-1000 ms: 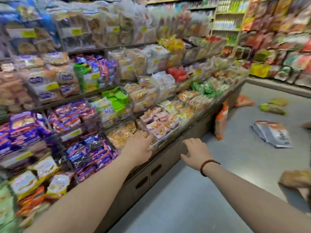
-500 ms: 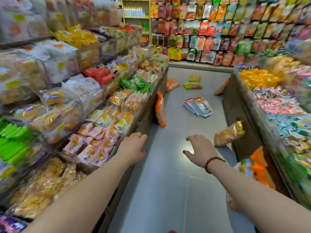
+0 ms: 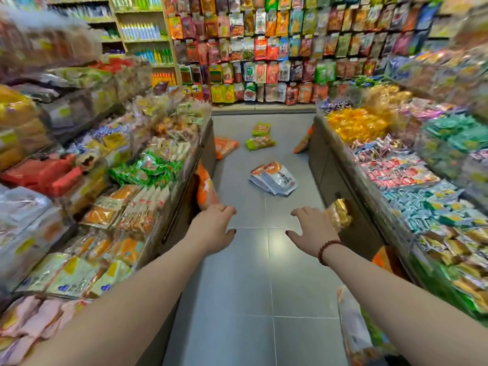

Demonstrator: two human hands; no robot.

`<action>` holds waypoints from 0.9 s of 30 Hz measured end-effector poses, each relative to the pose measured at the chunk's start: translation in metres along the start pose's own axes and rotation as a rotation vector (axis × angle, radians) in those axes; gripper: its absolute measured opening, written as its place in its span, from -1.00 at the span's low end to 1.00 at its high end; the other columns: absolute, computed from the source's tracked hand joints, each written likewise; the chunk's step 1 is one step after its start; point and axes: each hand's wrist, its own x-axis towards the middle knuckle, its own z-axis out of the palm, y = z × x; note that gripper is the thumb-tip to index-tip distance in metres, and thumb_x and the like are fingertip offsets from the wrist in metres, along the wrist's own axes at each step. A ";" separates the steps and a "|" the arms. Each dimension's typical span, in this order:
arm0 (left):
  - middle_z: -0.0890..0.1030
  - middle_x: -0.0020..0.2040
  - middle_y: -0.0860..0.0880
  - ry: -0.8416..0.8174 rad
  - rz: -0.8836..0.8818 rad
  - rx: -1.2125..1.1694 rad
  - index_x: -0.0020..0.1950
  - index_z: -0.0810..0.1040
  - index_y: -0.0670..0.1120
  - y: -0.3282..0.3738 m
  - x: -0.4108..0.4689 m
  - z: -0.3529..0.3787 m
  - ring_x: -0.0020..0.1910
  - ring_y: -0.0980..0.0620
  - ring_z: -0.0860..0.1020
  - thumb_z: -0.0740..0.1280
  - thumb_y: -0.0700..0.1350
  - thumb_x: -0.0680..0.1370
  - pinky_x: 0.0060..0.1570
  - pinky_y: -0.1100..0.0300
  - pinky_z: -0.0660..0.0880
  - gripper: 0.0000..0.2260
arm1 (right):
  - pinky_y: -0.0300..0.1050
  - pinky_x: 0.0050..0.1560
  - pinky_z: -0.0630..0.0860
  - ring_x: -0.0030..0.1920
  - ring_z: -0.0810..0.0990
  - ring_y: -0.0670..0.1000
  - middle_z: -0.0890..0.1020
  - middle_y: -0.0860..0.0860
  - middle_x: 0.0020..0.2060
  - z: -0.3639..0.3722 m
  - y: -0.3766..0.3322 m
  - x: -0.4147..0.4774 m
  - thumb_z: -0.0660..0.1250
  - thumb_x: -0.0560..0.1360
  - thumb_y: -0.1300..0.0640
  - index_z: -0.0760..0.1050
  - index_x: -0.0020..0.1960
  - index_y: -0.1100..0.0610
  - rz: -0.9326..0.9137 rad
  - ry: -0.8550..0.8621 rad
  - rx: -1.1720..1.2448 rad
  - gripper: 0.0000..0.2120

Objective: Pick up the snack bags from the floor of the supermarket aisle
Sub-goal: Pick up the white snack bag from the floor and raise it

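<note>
Several snack bags lie on the grey tiled floor (image 3: pixel 245 273) of the aisle. A pile of white-and-orange bags (image 3: pixel 274 179) rests in the middle. Two green bags (image 3: pixel 260 140) lie farther back. An orange bag (image 3: pixel 224 147) sits at the far left, and another orange bag (image 3: pixel 204 188) leans on the left counter. A gold-brown bag (image 3: pixel 338 213) leans on the right counter, just beyond my right hand (image 3: pixel 311 231). My left hand (image 3: pixel 214 228) and my right hand both reach forward, empty, fingers apart.
Counters heaped with packaged snacks line both sides: the left counter (image 3: pixel 182 180) and the right counter (image 3: pixel 340 180). A wall of hanging snack packets (image 3: pixel 277 48) closes the aisle's far end. More bags (image 3: pixel 353 331) lean low at the right counter's base near me.
The view has swung right, from the left shelf to straight down the aisle. Both hands stay stretched forward and empty; the floor bags now lie straight ahead.
</note>
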 end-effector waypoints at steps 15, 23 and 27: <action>0.44 0.33 -0.05 -0.083 0.383 -0.023 0.38 0.35 -0.05 0.001 0.317 0.058 0.27 -0.09 0.43 0.26 0.02 0.55 0.10 0.05 0.45 -0.58 | -0.06 0.23 0.37 0.26 0.42 0.05 0.47 0.00 0.26 0.012 0.120 0.197 0.26 0.50 -0.09 0.35 0.35 0.01 0.386 -0.019 0.012 -0.55; 0.47 0.30 -0.06 -0.123 0.424 -0.049 0.35 0.36 -0.04 -0.015 0.462 0.071 0.23 -0.09 0.47 0.28 0.02 0.55 0.04 0.09 0.46 -0.61 | -0.05 0.25 0.39 0.25 0.42 0.05 0.47 0.00 0.25 0.008 0.157 0.316 0.27 0.50 -0.10 0.34 0.36 0.03 0.437 -0.030 0.039 -0.53; 0.49 0.27 -0.07 -0.154 0.413 -0.061 0.33 0.38 -0.06 -0.025 0.527 0.089 0.20 -0.10 0.48 0.28 0.01 0.55 0.04 0.07 0.47 -0.63 | -0.06 0.30 0.37 0.30 0.39 0.04 0.44 0.01 0.30 0.019 0.182 0.381 0.26 0.52 -0.11 0.31 0.39 0.04 0.439 -0.052 0.054 -0.50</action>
